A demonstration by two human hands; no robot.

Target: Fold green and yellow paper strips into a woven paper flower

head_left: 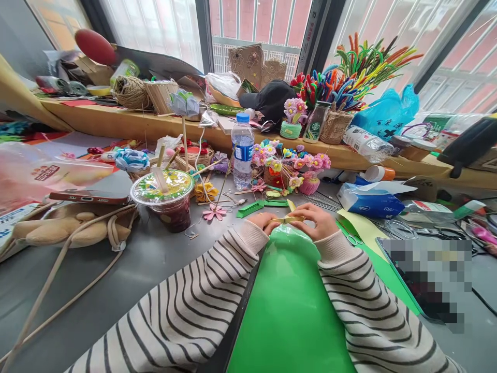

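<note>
Grey tabletop (163, 264) runs up to a cluttered wooden ledge (106, 116). Left hand (262, 220) and right hand (312, 218) meet above the far edge of a glossy green surface (289, 311), fingertips closed in a pinch on a narrow yellow strip (285, 220) between them. Green strips (251, 208) lie just beyond. Working room shows between left sleeve (186, 295) and lidded cup (176, 216); a flat device (427, 280) borders the right.

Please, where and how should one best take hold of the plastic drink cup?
Probably grip the cup around its side, just below the lid, coming from the front: it stands upright, a straw sticks up through the lid, and a flower stem rises behind.
</note>
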